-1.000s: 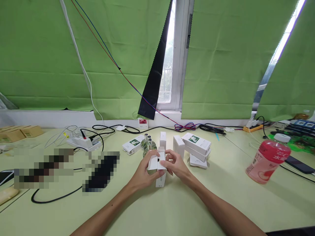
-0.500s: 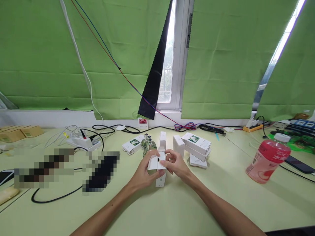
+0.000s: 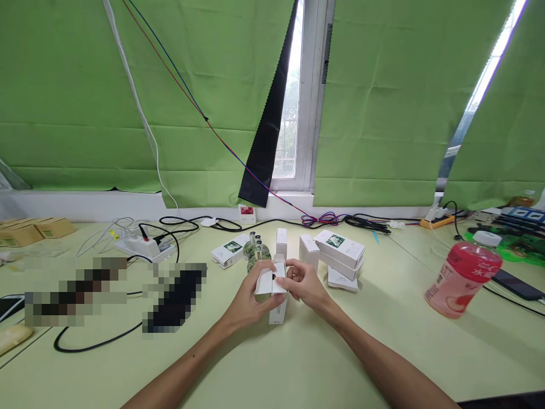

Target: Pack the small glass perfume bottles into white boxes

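Observation:
A small white cardboard box [image 3: 277, 313] stands upright on the table in front of me, its top flaps spread. My left hand [image 3: 251, 289] is closed round the upper part of it, fingers behind and thumb in front. From the other side my right hand [image 3: 307, 288] grips the box's top edge, its thumb on the inner white flap and its fingers curled. A dark hole shows in that flap; what the box contains is hidden. Just behind my left hand stand several glass bottles [image 3: 259, 253] with silver tops, partly covered by it.
White boxes [image 3: 340, 250] are stacked at right, beside upright ones [image 3: 309, 250]. Another white box [image 3: 230, 251] lies left of the bottles. A pink drink bottle [image 3: 463, 278] stands farther right. Cables and a power strip [image 3: 145, 247] run along the back of the table.

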`<state>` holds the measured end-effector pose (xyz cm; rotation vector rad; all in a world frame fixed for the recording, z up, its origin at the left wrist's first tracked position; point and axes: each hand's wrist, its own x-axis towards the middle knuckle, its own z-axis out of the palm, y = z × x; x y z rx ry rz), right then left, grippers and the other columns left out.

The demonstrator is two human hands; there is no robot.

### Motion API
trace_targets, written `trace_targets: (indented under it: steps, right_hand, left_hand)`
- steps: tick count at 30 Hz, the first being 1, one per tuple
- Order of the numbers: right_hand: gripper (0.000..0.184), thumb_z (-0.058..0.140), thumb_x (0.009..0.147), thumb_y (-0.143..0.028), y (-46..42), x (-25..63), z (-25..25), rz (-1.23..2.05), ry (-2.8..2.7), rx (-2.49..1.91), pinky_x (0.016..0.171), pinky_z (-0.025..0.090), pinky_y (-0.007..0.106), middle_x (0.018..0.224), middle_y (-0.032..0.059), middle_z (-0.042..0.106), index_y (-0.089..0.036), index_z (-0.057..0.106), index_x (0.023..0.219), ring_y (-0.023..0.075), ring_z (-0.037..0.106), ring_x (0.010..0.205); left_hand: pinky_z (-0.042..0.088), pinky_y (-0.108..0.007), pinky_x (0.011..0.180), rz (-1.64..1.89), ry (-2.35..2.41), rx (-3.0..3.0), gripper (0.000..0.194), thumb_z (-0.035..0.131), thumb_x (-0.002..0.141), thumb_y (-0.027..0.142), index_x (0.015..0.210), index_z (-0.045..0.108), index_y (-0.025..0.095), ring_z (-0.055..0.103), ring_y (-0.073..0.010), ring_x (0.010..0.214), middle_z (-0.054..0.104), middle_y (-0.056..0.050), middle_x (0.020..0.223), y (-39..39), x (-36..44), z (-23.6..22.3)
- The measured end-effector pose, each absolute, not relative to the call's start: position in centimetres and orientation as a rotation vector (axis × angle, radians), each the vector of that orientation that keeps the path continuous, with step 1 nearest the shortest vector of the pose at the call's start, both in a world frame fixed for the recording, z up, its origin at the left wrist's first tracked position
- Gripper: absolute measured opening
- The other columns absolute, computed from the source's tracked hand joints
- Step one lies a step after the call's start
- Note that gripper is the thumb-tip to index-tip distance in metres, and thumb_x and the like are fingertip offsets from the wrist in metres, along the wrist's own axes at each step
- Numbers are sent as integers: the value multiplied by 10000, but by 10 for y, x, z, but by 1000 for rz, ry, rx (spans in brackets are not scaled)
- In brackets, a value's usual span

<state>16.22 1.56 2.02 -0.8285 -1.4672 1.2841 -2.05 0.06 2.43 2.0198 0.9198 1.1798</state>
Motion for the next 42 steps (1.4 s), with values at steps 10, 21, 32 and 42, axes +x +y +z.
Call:
trace_targets:
  steps: [10,21,32,42]
  right_hand:
    - [487,809,693,-516,13,162,22,1279,-1476,-833,415,266,215,593,-78,462,-161,656,990,56,388,451]
    - [483,804,703,-501,14,161,20,1268,-1482,-849,414,267,215,616,-67,474,-165,662,1021,61,391,459]
    - [494,807,702,-497,12,160,20,1310,-1434,-870,394,298,218,609,-86,441,-171,649,1037,66,407,444]
    - [552,871,642,-470,12,161,16,1443,-1389,-830,408,336,207,678,-87,471,-208,634,1067,64,453,471]
  left_hand:
    - [452,-290,753,1164,915,2023,368,681,829,391,1114,494,253,565,-198,906,559,-45,1153,-1,-20,26]
    - [462,-293,763,1181,926,2008,392,707,806,388,1113,506,250,577,-199,891,576,-44,1139,-1,-21,25]
    - [478,-307,764,1164,924,1985,380,699,821,412,1104,505,248,594,-208,908,589,-48,1152,-3,-21,27]
    - [503,-329,801,1115,857,1925,372,695,848,371,1119,469,253,630,-219,948,605,-48,1127,-3,-22,28]
